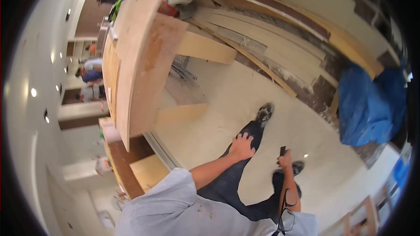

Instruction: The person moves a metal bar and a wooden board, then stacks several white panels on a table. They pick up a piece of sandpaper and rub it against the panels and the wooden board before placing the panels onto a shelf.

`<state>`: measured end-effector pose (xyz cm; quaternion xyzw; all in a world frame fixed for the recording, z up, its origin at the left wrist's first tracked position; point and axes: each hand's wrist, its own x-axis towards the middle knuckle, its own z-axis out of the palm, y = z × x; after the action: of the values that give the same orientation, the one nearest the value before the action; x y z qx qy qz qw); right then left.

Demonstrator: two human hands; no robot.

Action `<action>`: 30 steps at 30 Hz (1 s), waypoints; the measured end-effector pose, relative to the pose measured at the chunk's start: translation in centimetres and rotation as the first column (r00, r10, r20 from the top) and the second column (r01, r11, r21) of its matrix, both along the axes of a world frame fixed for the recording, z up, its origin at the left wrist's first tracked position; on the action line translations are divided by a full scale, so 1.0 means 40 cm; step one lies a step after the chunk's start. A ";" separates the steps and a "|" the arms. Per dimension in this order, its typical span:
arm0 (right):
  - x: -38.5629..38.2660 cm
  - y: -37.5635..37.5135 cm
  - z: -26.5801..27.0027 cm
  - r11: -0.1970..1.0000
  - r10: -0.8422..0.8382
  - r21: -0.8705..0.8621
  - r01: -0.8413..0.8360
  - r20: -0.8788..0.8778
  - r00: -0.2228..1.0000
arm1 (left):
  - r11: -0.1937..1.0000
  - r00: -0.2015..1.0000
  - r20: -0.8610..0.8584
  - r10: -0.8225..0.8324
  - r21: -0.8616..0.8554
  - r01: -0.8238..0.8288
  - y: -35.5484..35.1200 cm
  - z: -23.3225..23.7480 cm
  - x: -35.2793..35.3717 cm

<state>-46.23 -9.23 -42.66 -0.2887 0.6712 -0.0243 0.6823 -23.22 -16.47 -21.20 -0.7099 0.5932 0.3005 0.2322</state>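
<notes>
My left hand (242, 147) lies on the knee of my dark trousers (229, 172), fingers spread, holding nothing. Farther right, my right hand (285, 161) is closed around a small dark block-like object (282, 150), whose upper end sticks out above the fingers. Its exact kind I cannot make out. Below both hands is the pale floor (245, 91), with one dark shoe (264, 113) beyond my left hand and another shoe (298, 168) beside my right. A pair of black-framed eyeglasses (286, 220) shows near my right arm.
At left stands a workbench with large plywood sheets (144, 70), an edge jutting toward me. Long wood strips (258, 30) lie along the far side. A blue plastic sheet or bag (367, 105) sits at right. Other people (91, 72) are in the background.
</notes>
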 end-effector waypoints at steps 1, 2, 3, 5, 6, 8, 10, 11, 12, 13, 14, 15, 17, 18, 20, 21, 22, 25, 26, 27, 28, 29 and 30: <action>-0.008 -0.007 0.041 0.997 0.056 -0.053 -0.055 0.021 0.998 | 1.000 1.000 -0.010 0.002 0.019 -0.002 0.035 0.011 -0.012; -0.028 0.005 0.024 0.958 0.163 -0.233 -0.168 -0.041 0.986 | 0.998 0.996 -0.066 0.055 -0.007 -0.056 0.078 0.009 -0.008; -0.071 0.017 0.004 0.875 0.260 -0.391 -0.285 -0.118 0.958 | 0.994 0.992 -0.096 0.076 -0.072 -0.083 0.128 0.001 -0.004; -0.196 -0.010 0.025 0.751 0.302 -0.510 -0.420 -0.300 0.905 | 0.968 0.981 -0.145 0.127 -0.199 -0.155 0.228 -0.011 -0.004; -0.233 -0.043 0.048 0.674 0.305 -0.562 -0.479 -0.380 0.874 | 0.976 0.975 -0.167 0.148 -0.133 -0.171 0.265 -0.001 -0.009; -0.315 -0.154 0.264 0.957 0.168 -0.198 -0.212 -0.217 0.962 | 0.983 0.962 -0.209 0.175 -0.009 -0.181 0.304 0.034 -0.007; -0.469 -0.158 0.235 0.946 0.117 -0.261 -0.191 -0.273 0.955 | 0.949 0.899 -0.309 0.309 0.165 -0.269 0.320 0.096 -0.001; -0.617 -0.128 0.085 0.886 0.213 -0.293 -0.359 -0.430 0.877 | 0.932 0.846 -0.392 0.362 0.172 -0.319 0.342 0.098 0.004; -0.660 -0.134 0.157 0.883 0.199 -0.286 -0.372 -0.490 0.849 | 0.913 0.782 -0.472 0.406 0.184 -0.363 0.360 0.093 0.011; -0.708 -0.147 0.203 0.902 0.238 -0.225 -0.368 -0.453 0.859 | 0.906 0.753 -0.507 0.419 0.176 -0.386 0.362 0.109 0.021; -0.701 -0.167 0.309 0.918 0.230 -0.175 -0.355 -0.494 0.838 | 0.897 0.723 -0.541 0.430 0.168 -0.408 0.362 0.126 0.038; -0.681 -0.179 0.395 0.933 0.224 -0.123 -0.337 -0.535 0.815 | 0.888 0.692 -0.572 0.440 0.165 -0.428 0.363 0.140 0.057; -0.685 -0.200 0.403 0.937 0.261 -0.045 -0.347 -0.570 0.779 | 0.860 0.669 -0.576 0.470 0.130 -0.493 0.372 0.149 0.108; -0.611 -0.215 0.481 0.964 0.214 -0.014 -0.265 -0.552 0.806 | 0.848 0.656 -0.581 0.481 0.117 -0.518 0.372 0.146 0.135; -0.406 -0.260 0.675 0.974 0.198 0.014 -0.225 -0.529 0.825 | 0.836 0.658 -0.583 0.476 0.068 -0.544 0.365 0.126 0.209; -0.334 -0.269 0.683 0.967 0.217 -0.002 -0.256 -0.524 0.823 | 0.827 0.656 -0.586 0.476 0.044 -0.561 0.352 0.115 0.246; -0.276 -0.272 0.637 0.927 0.258 -0.090 -0.365 -0.555 0.791 | 0.775 0.600 -0.614 0.513 0.030 -0.631 0.331 0.111 0.286; -0.012 -0.305 0.587 0.892 0.285 -0.212 -0.400 -0.424 0.860 | 0.659 0.471 -0.647 0.600 0.066 -0.749 0.230 0.142 0.426; 0.117 -0.331 0.617 0.895 0.353 -0.107 -0.433 -0.424 0.834 | 0.658 0.481 -0.641 0.598 0.049 -0.752 0.198 0.156 0.482; 0.234 -0.350 0.624 0.869 0.416 -0.117 -0.481 -0.352 0.838 | 0.653 0.494 -0.641 0.587 0.013 -0.758 0.170 0.175 0.539; 0.351 -0.380 0.630 0.834 0.488 -0.134 -0.535 -0.275 0.829 | 0.638 0.505 -0.638 0.581 -0.028 -0.769 0.145 0.192 0.595; 0.476 -0.415 0.657 0.699 0.588 -0.302 -0.649 -0.274 0.761 | 0.622 0.519 -0.631 0.576 -0.074 -0.780 0.121 0.211 0.662; 0.596 -0.454 0.703 0.530 0.669 -0.457 -0.714 -0.291 0.683 | 0.572 0.492 -0.610 0.621 -0.076 -0.817 0.100 0.246 0.718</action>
<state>-22.38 -27.41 -14.52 -0.7096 0.4929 0.0728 0.4982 5.51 -12.48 -11.38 -0.8130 0.3159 0.4366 -0.2203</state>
